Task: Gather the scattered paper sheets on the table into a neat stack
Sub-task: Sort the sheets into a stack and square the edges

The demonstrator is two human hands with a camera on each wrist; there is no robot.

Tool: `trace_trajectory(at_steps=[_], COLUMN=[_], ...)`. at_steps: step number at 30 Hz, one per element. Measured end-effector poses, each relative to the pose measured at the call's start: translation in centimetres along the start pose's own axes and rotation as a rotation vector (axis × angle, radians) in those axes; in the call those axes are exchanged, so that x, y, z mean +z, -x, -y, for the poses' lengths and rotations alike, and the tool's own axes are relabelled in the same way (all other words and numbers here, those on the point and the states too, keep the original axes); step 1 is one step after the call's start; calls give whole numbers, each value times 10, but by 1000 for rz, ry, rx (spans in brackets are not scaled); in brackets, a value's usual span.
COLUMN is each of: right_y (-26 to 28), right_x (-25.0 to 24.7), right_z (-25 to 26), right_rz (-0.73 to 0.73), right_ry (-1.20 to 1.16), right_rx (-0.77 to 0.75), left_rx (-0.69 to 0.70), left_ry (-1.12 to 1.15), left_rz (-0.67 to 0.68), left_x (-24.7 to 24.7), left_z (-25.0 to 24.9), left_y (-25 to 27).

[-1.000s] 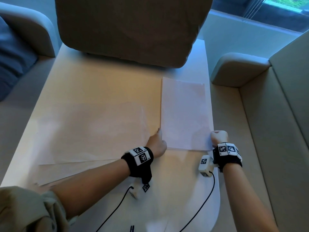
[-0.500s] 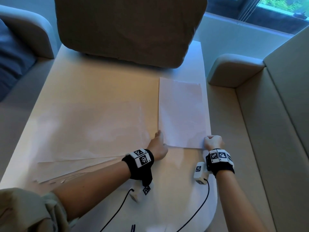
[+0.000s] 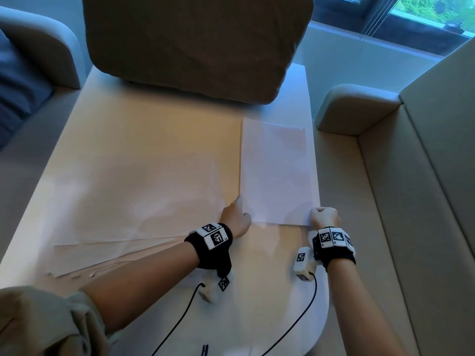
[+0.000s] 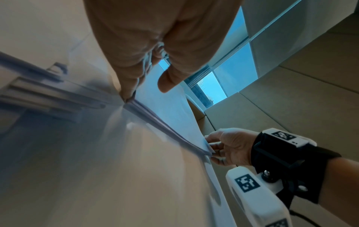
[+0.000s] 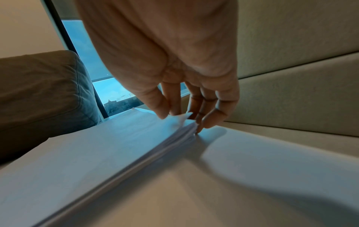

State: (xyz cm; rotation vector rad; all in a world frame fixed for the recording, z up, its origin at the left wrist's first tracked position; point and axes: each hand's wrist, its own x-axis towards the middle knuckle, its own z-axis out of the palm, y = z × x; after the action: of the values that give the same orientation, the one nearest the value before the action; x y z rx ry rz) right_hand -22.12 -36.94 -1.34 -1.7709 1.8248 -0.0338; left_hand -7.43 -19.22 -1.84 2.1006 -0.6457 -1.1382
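Observation:
A stack of white paper sheets [image 3: 277, 173] lies lengthwise at the right side of the beige table [image 3: 144, 140]. My left hand [image 3: 237, 217] is at the stack's near-left corner, with fingertips [image 4: 127, 96] against the edge and the thumb [image 4: 167, 83] over the top sheet. My right hand [image 3: 324, 217] holds the near-right corner. Its thumb [image 5: 159, 106] sits on top and its curled fingers [image 5: 211, 118] press the side, and the top sheet's corner is bent up a little. In the right wrist view the stack's [image 5: 108, 145] near edge looks roughly even.
A big brown cushion [image 3: 195, 44] lies across the table's far end. A beige sofa [image 3: 424, 201] and its armrest [image 3: 354, 109] run close along the right edge. Pale fanned lines [image 3: 115, 253] lie under my left forearm; sheets or reflections, I cannot tell.
Both hands stay at the stack's near corners. The view has shifted slightly; the stack shows no clear movement.

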Motion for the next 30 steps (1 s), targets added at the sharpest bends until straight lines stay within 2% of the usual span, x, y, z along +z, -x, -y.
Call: trace_trajectory(at_steps=[3,8,12,17,21,25,30], right_y=[-1,-3,-10,-15,-17,-17,-18], right_x=[-1,-1,-5,-2,-3,-1,-2], right_z=[2,10,16,24,28,31,28], right_rz=[-26,17,-33,34,16,30,35], right_ry=[-21,19,27,67,52,47,43], right_rx=[-26,-27,-39,-34,-19,-9,9], left_rx=[-6,-5,10,22,12,14,24], left_ry=[14,22,51,83,104,172,136], left_rz=[3,15,-14,2,-26,24,34], left_x=[-1,-5,-9,-13,-16,-13,-15], left_z=[-1,-7,-7,-7,-7,-4,-3], left_y=[-3,-3,-10,-15,-20,-22,-25])
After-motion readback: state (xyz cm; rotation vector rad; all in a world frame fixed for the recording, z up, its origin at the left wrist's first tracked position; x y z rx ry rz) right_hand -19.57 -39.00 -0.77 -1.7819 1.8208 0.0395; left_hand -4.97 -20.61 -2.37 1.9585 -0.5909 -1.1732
